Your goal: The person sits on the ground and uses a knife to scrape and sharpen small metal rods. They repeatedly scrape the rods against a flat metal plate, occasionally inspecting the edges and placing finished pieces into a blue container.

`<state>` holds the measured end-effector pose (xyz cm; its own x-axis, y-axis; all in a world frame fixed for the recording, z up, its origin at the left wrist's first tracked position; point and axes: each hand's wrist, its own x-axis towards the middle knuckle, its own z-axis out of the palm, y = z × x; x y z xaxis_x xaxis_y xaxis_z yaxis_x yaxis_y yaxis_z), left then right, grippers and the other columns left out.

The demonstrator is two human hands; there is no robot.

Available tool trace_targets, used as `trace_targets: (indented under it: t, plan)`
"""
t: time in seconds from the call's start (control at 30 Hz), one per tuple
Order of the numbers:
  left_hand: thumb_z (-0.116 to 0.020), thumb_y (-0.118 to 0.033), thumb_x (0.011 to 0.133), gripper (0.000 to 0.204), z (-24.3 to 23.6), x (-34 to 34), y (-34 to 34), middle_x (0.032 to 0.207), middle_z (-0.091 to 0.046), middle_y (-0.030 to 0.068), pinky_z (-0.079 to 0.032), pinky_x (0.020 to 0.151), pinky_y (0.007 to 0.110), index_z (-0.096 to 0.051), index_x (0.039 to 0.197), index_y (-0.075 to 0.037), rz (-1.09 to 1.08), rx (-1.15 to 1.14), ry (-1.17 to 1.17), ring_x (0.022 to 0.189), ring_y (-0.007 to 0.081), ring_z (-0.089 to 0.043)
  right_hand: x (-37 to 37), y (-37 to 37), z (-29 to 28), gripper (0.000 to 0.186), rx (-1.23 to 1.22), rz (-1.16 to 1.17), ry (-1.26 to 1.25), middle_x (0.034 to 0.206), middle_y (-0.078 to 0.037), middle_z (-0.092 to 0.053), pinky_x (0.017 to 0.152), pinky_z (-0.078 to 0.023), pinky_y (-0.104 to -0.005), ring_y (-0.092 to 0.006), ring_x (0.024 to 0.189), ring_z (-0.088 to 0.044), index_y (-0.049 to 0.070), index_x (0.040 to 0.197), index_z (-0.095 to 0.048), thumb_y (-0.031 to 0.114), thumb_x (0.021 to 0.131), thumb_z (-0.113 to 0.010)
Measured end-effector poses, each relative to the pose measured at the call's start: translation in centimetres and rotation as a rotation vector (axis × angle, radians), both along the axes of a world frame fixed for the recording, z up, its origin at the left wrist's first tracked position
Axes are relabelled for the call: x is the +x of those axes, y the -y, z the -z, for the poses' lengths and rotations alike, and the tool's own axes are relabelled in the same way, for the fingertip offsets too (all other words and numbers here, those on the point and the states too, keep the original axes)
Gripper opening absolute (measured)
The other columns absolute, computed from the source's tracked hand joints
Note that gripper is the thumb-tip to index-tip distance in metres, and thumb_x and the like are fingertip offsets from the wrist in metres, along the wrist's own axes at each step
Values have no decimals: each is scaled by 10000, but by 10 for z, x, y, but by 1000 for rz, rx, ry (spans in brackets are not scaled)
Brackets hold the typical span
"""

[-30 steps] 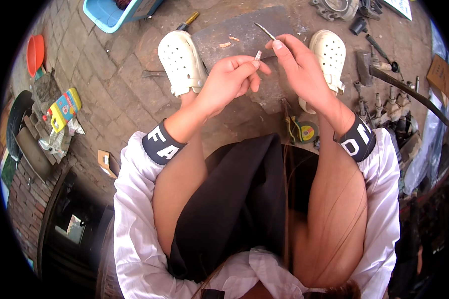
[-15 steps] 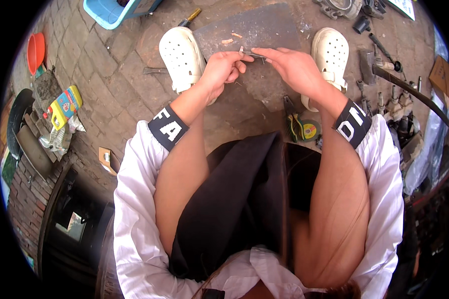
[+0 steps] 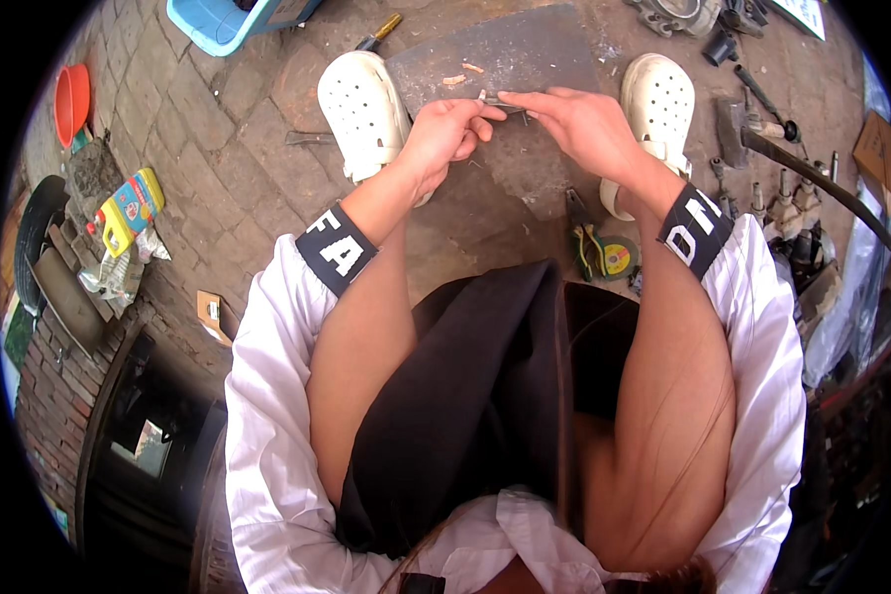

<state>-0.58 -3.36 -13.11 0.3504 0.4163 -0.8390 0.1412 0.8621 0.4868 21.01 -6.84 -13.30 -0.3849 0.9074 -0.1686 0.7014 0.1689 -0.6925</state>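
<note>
In front of me, between my shoes, my two hands meet over a dark metal plate (image 3: 535,45). My left hand (image 3: 445,131) is closed, thumb and forefinger pinching a thin, greyish metal piece (image 3: 506,107). A small pale bit stands up at its fingertips. My right hand (image 3: 586,127) reaches the same piece from the other side, its long fingers laid over it and the thumb beneath. The piece is too small and too covered to name exactly. Two orange-brown scraps (image 3: 453,79) lie on the plate just beyond the left fingertips.
Pliers (image 3: 582,243) and a round disc (image 3: 618,257) lie by my right shoe (image 3: 655,109). A hammer head (image 3: 732,134) and several metal parts are on the right. On the left are a yellow bottle (image 3: 129,210), a red bowl (image 3: 71,104) and a blue tub (image 3: 218,35).
My right hand has shifted very slightly, its fingers lying a little flatter over the metal piece. The left hand keeps its pinch, and the view has barely moved.
</note>
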Motion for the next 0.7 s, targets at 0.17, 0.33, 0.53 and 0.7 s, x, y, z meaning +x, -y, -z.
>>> trace_targets:
  t: [0.17, 0.33, 0.53, 0.7]
  plan:
    - [-431, -129, 935, 293, 2, 1, 1, 664, -584, 21, -260, 430, 218, -665, 970, 44, 8, 24, -14, 445, 50, -340, 2, 1, 4, 465, 15, -17, 31, 691, -56, -539, 594, -488, -358, -252, 671, -592, 315, 1221, -608, 103, 807, -609]
    - [-428, -151, 945, 292, 1, 0, 2, 667, -582, 11, -263, 431, 208, -658, 955, 29, 15, 38, -30, 450, 45, -356, 0, 1, 3, 495, 86, -58, 130, 685, -41, -525, 588, -494, -345, -231, 662, -595, 320, 1216, -612, 82, 782, -614]
    - [-433, -139, 931, 293, 3, 4, 3, 687, -607, 36, -277, 440, 217, -669, 949, 35, 10, 44, -33, 460, 56, -357, -8, -9, 13, 436, 175, -33, 150, 700, -47, -533, 602, -493, -343, -241, 674, -600, 272, 1210, -618, 92, 813, -602]
    - [-427, -164, 945, 305, -3, 6, 5, 659, -586, 17, -270, 438, 201, -671, 945, 19, 26, 78, -75, 452, 42, -361, 0, -5, 7, 288, 15, 167, -153, 809, -67, -610, 652, -482, -403, -286, 736, -604, 213, 1181, -601, 185, 898, -560]
